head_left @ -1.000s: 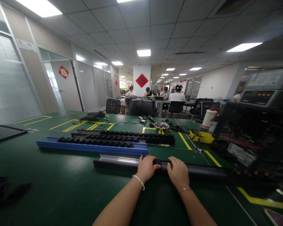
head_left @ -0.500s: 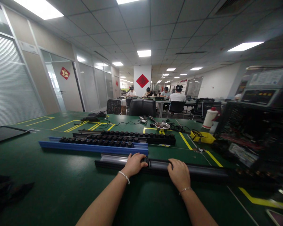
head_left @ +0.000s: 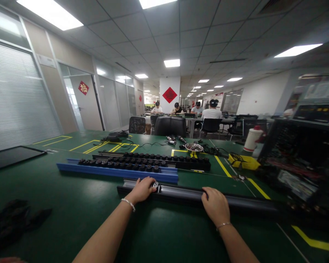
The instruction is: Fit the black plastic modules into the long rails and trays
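My left hand (head_left: 143, 190) is closed, thumb and fingers pinching a small round part (head_left: 155, 185) with a black body and shiny metal face. This part sits in the channel of a long black rail (head_left: 123, 190), near its left end. Just right of the part, a glossy dark strip (head_left: 178, 190) begins and runs along the rail. My right hand (head_left: 216, 205) curls over the rail's far edge farther right, gripping it; its fingertips are partly hidden. Behind the rail lies a blue rail (head_left: 115, 173) holding rows of similar small black parts (head_left: 131, 165).
A dark pile (head_left: 13, 223) lies at the left, near a flat black panel (head_left: 13, 157). Toward the back are a metal bowl (head_left: 194, 147), cables and a yellow holder (head_left: 244, 161). An open computer case (head_left: 298, 157) stands right, beside a white bottle (head_left: 252, 138). Several people sit farther off.
My left hand and the small part have moved left along the rail, and the strip's left end has shifted left too. My right hand stays at about the same place. The view has turned slightly left.
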Demonstrator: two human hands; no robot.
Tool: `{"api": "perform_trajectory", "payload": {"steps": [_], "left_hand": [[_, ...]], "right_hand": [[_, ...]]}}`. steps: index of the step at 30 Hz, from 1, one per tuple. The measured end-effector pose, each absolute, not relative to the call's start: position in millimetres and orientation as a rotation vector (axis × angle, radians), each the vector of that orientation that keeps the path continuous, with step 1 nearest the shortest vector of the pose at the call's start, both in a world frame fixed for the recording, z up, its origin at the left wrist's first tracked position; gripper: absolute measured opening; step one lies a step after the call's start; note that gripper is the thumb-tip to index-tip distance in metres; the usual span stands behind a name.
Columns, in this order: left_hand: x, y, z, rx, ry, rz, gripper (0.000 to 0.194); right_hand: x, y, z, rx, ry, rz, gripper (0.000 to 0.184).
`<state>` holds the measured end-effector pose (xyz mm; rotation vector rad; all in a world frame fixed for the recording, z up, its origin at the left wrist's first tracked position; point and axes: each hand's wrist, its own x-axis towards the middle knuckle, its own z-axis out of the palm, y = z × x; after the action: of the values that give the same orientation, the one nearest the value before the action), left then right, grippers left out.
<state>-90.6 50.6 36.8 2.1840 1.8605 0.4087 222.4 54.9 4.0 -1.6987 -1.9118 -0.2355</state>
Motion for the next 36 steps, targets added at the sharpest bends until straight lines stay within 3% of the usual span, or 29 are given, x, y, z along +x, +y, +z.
{"api": "perform_trajectory", "payload": {"steps": [16,26,36], "left_hand": [[-178.2,42.4,37.2,1.978,2.095,0.357,0.037],[-230.4,48.4,33.7,1.905,1.866,0.495,0.057],[-299.1,39.1,18.9,1.673,2.115,0.524,0.049]], "right_hand": [[223.3,55.0,4.8,-1.713,-1.928,-0.229,0.037],[222.2,53.7,5.2,-1.736,-1.913,-0.204,0.037],[220.3,51.1,9.0,-1.760,-1.910,-0.162,0.039]]}}
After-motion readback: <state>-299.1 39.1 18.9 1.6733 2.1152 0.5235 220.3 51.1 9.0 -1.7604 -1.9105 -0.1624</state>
